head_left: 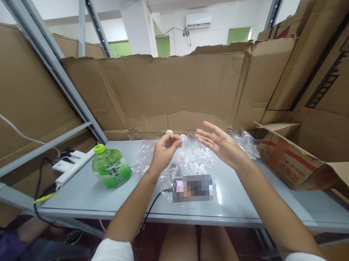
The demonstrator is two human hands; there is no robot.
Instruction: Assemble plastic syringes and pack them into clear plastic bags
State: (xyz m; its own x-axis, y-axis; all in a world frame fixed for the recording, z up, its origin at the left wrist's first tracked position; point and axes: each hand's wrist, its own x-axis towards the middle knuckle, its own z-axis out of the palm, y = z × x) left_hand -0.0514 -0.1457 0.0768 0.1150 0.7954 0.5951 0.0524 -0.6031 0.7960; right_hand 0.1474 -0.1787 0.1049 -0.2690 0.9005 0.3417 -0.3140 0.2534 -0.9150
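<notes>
While both hands hover above the bench's far edge: left hand (164, 151) pinched shut, contents unclear; right hand (219, 143) open, empty; white plastic pieces (194, 159) on clear bags (146, 154) beneath; green bottle (111, 167) left.

The desk (86, 195) was smooth grey metal with a soft sheen. Around it stood matt, creased brown cardboard (172, 91), torn along its top edge. At the desk's nine o'clock lay a glossy green plastic bottle (111, 167); at twelve o'clock, crinkled clear plastic film (145, 154) held small white plastic pieces (194, 159).
</notes>
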